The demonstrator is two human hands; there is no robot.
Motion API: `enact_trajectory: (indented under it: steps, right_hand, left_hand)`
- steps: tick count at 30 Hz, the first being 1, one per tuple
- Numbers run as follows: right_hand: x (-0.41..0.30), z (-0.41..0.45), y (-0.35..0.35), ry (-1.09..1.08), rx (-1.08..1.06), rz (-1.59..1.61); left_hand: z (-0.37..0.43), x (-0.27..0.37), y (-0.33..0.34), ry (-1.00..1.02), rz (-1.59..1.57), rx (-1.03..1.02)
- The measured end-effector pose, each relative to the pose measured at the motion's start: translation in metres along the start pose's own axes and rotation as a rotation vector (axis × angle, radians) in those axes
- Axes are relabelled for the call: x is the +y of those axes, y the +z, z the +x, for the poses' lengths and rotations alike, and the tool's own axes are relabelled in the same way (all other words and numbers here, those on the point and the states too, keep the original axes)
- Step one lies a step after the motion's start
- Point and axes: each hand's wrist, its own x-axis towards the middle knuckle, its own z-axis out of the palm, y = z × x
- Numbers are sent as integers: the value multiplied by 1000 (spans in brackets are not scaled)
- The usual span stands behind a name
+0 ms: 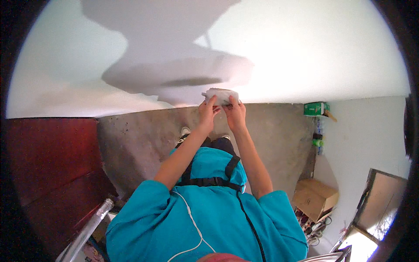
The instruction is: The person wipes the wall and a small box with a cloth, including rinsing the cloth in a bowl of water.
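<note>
Both of my hands hold one light grey-white folded cloth or wad (pixel 222 96) out in front of me, close to a pale wall. My left hand (pixel 207 113) grips its left part, thumb on the near face. Around the right part are the fingers of my right hand (pixel 235 113), the thumb also on the near face. The undersides of the fingers are partly hidden. Whether the item is cloth or paper cannot be told.
The white wall (pixel 294 65) rises ahead above a concrete floor (pixel 275 131). A dark red panel (pixel 55 154) stands at left, near a silvery pole (pixel 88 229). Along the right wall are a green box (pixel 315 109), bottles (pixel 318 142), a cardboard box (pixel 314 198) and cables (pixel 317 234).
</note>
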Motion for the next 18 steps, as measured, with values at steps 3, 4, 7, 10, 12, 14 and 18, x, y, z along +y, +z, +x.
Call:
enact_trajectory:
  steps: [3,4,7,10,12,14,18]
  right_hand:
    - [-3,14,-3,17,3,-26]
    - [-3,17,-3,33,19,-49]
    - [-6,49,-6,73,3,-133]
    - [-13,84,8,-134,-94,-200]
    - [-13,85,11,-169,-82,-196]
    - [-27,73,24,-235,-39,-167]
    - [-64,44,41,-369,-120,-157]
  left_hand:
    - [-1,5,7,-91,50,52]
    - [4,7,7,-86,50,50]
    - [36,14,15,101,83,-100]
    - [71,24,14,249,319,-90]
    - [70,24,12,347,347,-83]
    - [53,37,33,499,352,-52]
    - [26,77,51,777,658,-235]
